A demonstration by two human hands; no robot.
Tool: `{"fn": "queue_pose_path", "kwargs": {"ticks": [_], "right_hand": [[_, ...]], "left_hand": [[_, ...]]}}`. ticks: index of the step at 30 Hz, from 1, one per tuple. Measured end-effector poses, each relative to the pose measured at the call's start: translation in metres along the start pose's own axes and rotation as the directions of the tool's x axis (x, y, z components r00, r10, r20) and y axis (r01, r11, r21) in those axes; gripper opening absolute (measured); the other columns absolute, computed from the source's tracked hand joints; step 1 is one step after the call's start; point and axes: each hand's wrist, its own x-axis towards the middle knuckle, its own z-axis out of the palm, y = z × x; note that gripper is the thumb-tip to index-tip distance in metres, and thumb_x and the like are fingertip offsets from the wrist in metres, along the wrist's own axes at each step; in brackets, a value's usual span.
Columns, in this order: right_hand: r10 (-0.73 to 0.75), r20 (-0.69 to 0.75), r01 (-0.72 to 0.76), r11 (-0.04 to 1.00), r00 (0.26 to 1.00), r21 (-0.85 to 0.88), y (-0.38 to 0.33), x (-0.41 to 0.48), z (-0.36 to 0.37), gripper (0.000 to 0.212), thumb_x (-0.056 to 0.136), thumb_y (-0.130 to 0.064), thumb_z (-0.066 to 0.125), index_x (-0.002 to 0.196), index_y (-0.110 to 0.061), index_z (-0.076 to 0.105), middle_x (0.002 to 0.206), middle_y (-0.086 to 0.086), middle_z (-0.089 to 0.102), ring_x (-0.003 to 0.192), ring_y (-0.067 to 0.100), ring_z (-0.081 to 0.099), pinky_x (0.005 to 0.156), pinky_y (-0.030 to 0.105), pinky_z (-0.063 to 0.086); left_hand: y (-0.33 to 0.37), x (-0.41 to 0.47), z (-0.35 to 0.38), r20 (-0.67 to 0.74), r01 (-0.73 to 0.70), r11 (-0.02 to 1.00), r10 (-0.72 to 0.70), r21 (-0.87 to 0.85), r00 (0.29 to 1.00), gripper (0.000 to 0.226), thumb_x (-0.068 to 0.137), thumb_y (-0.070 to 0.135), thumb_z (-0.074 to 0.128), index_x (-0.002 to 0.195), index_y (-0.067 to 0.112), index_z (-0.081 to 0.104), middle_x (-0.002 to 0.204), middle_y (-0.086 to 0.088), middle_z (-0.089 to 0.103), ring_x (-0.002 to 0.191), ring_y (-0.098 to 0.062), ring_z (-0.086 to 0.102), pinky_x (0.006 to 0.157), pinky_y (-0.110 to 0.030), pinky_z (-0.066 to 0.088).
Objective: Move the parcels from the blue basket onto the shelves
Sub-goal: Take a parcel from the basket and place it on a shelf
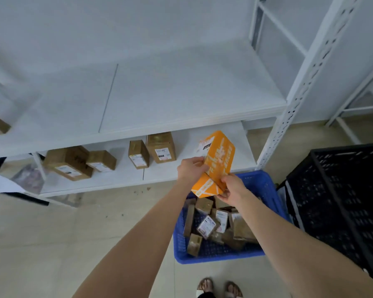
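An orange parcel (216, 162) with white print and a white label is held up above the far end of the blue basket (265, 186). My left hand (191, 168) grips its left side and my right hand (229, 187) grips its lower right corner. Its top end reaches over the front of the low white shelf (159, 175). Several brown and clear-wrapped parcels (211, 224) lie in the basket on the floor.
Several brown boxes (160, 148) stand on the low shelf, toward the left and middle. A wide white shelf (181, 93) lies above it. A black crate (340, 201) stands to the right of the basket. A white upright post (297, 100) rises at the right.
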Motion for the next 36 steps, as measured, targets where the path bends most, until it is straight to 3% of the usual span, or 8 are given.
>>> {"fn": "queue_pose_path", "kwargs": {"ticks": [7,16,19,23,28,30,34,36], "right_hand": [[-0.054,0.172,0.055,0.998,0.984,0.000,-0.026,-0.051,-0.012,0.070,0.071,-0.055,0.077,0.122,-0.017,0.049,0.117,0.010,0.059,0.111,0.035,0.058,0.099,0.054,0.045],[-0.110,0.264,0.150,0.979,0.958,-0.135,-0.052,-0.091,-0.004,0.101,0.064,-0.067,0.075,0.144,-0.021,0.034,0.140,0.014,0.050,0.127,0.041,0.047,0.104,0.067,0.029],[-0.115,0.235,0.158,0.972,0.965,-0.175,-0.056,-0.092,0.002,0.128,0.037,-0.071,0.084,0.144,-0.024,0.030,0.133,0.013,0.056,0.119,0.039,0.053,0.097,0.066,0.035],[-0.151,0.209,0.190,0.965,0.966,-0.182,-0.059,-0.101,-0.005,0.087,0.067,-0.053,0.079,0.137,-0.020,0.038,0.115,0.012,0.062,0.094,0.032,0.060,0.070,0.044,0.048],[-0.155,0.301,0.227,0.948,0.941,-0.223,-0.077,-0.107,-0.025,0.050,0.080,-0.045,0.070,0.117,-0.017,0.052,0.104,0.015,0.063,0.094,0.033,0.060,0.090,0.049,0.049],[-0.152,0.322,0.218,0.959,0.935,-0.180,-0.086,-0.113,-0.030,0.035,0.083,-0.040,0.068,0.106,-0.017,0.053,0.105,0.015,0.059,0.095,0.033,0.057,0.084,0.049,0.049],[-0.152,0.360,0.220,0.963,0.920,-0.156,-0.094,-0.111,-0.033,0.053,0.079,-0.041,0.070,0.122,-0.017,0.050,0.119,0.016,0.057,0.106,0.034,0.058,0.073,0.047,0.052],[-0.149,0.381,0.222,0.963,0.912,-0.155,-0.094,-0.108,-0.033,0.058,0.079,-0.042,0.069,0.127,-0.017,0.050,0.121,0.015,0.058,0.108,0.033,0.058,0.075,0.048,0.053]], "left_hand": [[0.036,-0.043,-0.010,0.083,-0.185,0.978,0.177,0.101,0.981,0.038,0.076,0.029,0.074,0.112,0.034,0.063,0.112,0.003,0.064,0.105,-0.018,0.059,0.088,-0.032,0.050],[0.064,-0.070,-0.032,0.077,-0.254,0.963,0.248,0.091,0.966,0.045,0.083,0.022,0.067,0.126,0.025,0.057,0.121,0.002,0.059,0.108,-0.015,0.053,0.088,-0.026,0.042],[0.072,-0.076,-0.033,0.064,-0.256,0.961,0.250,0.107,0.966,0.044,0.086,0.025,0.062,0.129,0.023,0.054,0.126,0.000,0.058,0.116,-0.019,0.052,0.093,-0.031,0.042],[0.076,-0.079,-0.036,0.068,-0.225,0.970,0.220,0.090,0.973,0.039,0.093,0.030,0.054,0.131,0.019,0.054,0.130,-0.001,0.056,0.117,-0.018,0.051,0.090,-0.027,0.039],[0.076,-0.064,-0.067,-0.149,-0.099,0.980,0.074,-0.170,0.986,0.063,0.091,0.031,0.061,0.144,0.015,0.031,0.138,-0.010,0.050,0.120,-0.027,0.052,0.098,-0.040,0.045],[0.075,-0.059,-0.084,-0.212,-0.059,0.966,0.005,-0.253,0.977,0.079,0.087,0.038,0.066,0.149,0.018,0.021,0.146,-0.012,0.040,0.129,-0.032,0.044,0.104,-0.043,0.039],[0.076,-0.050,-0.109,-0.231,-0.049,0.933,-0.037,-0.356,0.972,0.087,0.085,0.045,0.065,0.152,0.023,0.014,0.152,-0.008,0.031,0.136,-0.031,0.034,0.106,-0.048,0.032],[0.079,-0.049,-0.117,-0.196,0.000,0.887,-0.102,-0.462,0.975,0.078,0.083,0.047,0.066,0.147,0.024,0.027,0.137,-0.006,0.049,0.120,-0.029,0.048,0.096,-0.048,0.038]]}}
